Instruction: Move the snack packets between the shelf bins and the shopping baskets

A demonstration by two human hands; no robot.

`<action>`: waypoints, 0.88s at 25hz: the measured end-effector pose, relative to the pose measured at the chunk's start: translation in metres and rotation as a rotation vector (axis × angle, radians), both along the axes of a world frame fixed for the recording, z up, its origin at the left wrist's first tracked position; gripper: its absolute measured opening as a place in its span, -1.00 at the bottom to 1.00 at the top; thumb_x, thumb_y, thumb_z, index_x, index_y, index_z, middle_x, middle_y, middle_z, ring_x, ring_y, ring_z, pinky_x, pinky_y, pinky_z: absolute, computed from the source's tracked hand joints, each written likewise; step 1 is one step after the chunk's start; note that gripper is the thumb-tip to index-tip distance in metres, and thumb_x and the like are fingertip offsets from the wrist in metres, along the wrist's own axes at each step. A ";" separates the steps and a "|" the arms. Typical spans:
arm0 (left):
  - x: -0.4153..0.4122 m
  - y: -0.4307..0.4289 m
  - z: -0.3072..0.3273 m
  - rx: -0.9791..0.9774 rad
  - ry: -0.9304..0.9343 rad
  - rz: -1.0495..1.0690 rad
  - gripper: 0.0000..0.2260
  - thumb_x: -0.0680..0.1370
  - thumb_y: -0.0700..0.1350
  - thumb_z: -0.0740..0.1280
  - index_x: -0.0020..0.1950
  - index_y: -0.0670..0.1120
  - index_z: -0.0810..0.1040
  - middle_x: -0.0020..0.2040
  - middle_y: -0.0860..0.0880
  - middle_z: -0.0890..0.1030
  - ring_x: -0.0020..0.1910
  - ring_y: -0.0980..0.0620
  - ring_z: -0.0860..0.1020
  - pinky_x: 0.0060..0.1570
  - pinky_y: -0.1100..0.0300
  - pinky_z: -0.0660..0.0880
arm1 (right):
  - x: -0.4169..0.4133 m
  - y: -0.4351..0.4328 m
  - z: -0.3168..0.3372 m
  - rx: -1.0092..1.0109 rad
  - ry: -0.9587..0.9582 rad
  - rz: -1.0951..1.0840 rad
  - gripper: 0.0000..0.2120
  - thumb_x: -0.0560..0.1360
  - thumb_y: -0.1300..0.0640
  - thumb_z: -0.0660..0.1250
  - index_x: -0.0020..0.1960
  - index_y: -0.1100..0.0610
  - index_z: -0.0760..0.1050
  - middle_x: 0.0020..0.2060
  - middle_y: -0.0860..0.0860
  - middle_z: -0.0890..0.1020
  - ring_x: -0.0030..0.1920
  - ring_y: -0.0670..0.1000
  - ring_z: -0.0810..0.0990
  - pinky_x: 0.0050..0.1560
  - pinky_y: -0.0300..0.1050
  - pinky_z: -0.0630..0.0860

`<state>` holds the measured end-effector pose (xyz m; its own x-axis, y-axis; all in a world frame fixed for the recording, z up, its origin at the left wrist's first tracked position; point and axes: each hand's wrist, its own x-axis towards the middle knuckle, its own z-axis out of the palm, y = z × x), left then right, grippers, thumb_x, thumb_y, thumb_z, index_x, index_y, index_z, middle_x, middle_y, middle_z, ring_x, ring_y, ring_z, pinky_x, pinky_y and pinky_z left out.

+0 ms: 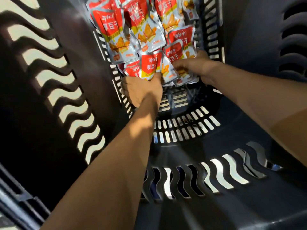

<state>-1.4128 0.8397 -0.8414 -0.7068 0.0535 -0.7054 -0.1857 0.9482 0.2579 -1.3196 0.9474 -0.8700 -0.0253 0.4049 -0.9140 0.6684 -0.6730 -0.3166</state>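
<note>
Both my arms reach down into a deep dark plastic shopping basket [182, 128] with slotted walls and floor. Several red, silver and yellow snack packets [137, 25] lie piled on the far half of its floor. My left hand [141, 90] is closed around the lower edge of a few packets [149, 65] at the near left of the pile. My right hand [197, 67] is closed on a bunch of packets [172, 72] at the near right, fingers pressed over them. The two bunches touch each other.
The basket's tall dark walls rise all around, with wavy cut-outs on the left wall [54, 72], the near wall [216, 173] and the right wall [292, 39]. A bare patch of slotted floor [179, 98] lies near my wrists. The basket rim [15, 205] shows at lower left.
</note>
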 end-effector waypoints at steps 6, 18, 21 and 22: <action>-0.011 0.002 0.000 0.271 -0.220 0.283 -0.46 0.31 -0.10 0.57 0.17 -0.12 0.40 -0.15 0.11 0.56 -0.19 0.13 0.56 -0.14 0.35 0.50 | 0.015 -0.006 0.005 0.022 0.019 -0.044 -0.33 0.29 0.18 0.52 0.33 0.06 0.35 0.06 -0.01 0.60 -0.06 -0.06 0.59 -0.24 -0.21 0.52; -0.009 -0.016 0.069 0.403 -0.351 0.452 -0.65 0.35 -0.33 0.49 0.11 -0.23 0.54 -0.10 -0.12 0.65 -0.38 0.08 0.62 -0.40 0.23 0.55 | 0.037 -0.041 0.100 -0.085 0.055 -0.132 -0.52 0.37 0.25 0.48 0.22 0.11 0.38 -0.04 -0.03 0.59 -0.11 -0.05 0.59 -0.23 -0.19 0.52; -0.018 -0.018 0.138 0.391 -0.302 0.348 -0.69 0.35 -0.29 0.51 0.03 -0.10 0.55 -0.20 0.03 0.63 -0.42 0.20 0.59 -0.45 0.34 0.50 | 0.036 -0.049 0.169 -0.071 0.135 -0.165 -0.66 0.36 0.29 0.48 0.09 0.10 0.51 -0.09 0.00 0.63 -0.28 -0.13 0.63 -0.37 -0.29 0.54; -0.022 -0.019 0.166 0.397 -0.295 0.331 -0.69 0.36 -0.29 0.51 0.03 -0.08 0.54 -0.22 0.05 0.62 -0.43 0.23 0.58 -0.45 0.36 0.49 | 0.037 -0.051 0.197 -0.089 0.166 -0.180 -0.73 0.38 0.28 0.46 0.02 0.09 0.52 -0.13 0.00 0.63 -0.33 -0.15 0.63 -0.37 -0.30 0.54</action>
